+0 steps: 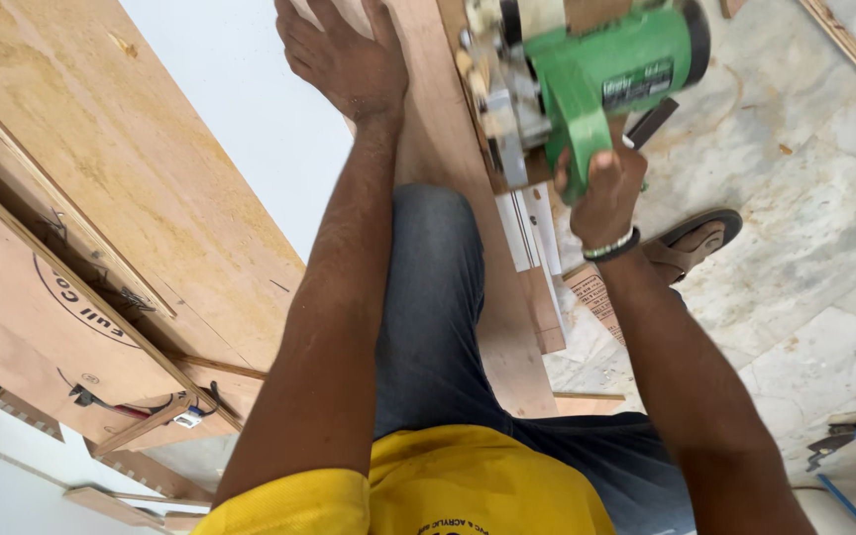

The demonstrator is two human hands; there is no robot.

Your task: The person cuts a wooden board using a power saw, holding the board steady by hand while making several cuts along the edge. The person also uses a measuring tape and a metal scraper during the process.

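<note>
Plywood sheets (101,198) lean at the left, beside a white panel (250,119); right of it the left hand (344,59) lies flat with fingers spread on a long wooden board (458,198) that runs over the person's knee. Further right, the right hand (601,193) is closed around the handle of a green power saw (596,69), which sits at the board's far right edge above the marble floor (804,198) and a sandal (695,238).

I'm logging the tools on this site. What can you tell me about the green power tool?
The green power tool has a glossy green plastic body, a black end cap and pale metal parts on its left side. It sits on a long wooden board at the top of the view. The right hand grips its green handle.
</note>
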